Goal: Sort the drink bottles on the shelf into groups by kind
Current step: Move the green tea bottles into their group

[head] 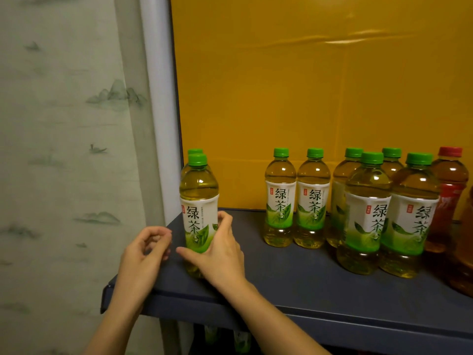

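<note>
A green tea bottle (pixel 198 201) with a green cap stands upright at the left end of the dark blue shelf (pixel 294 283). My right hand (pixel 220 252) wraps around its lower half. A second green tea bottle (pixel 195 151) stands right behind it, mostly hidden. My left hand (pixel 146 252) hovers just left of the bottle, fingers loosely curled, holding nothing. Two green tea bottles (pixel 297 198) stand side by side mid-shelf. Several more green tea bottles (pixel 384 211) cluster to the right. A red-capped brown tea bottle (pixel 449 190) stands at the far right.
A yellow panel (pixel 307 98) backs the shelf. A white post (pixel 161 111) and a patterned curtain (pixel 64 149) stand to the left. Another brown bottle (pixel 464 265) is cut off at the right edge. Bottles show on a lower shelf (pixel 240 342).
</note>
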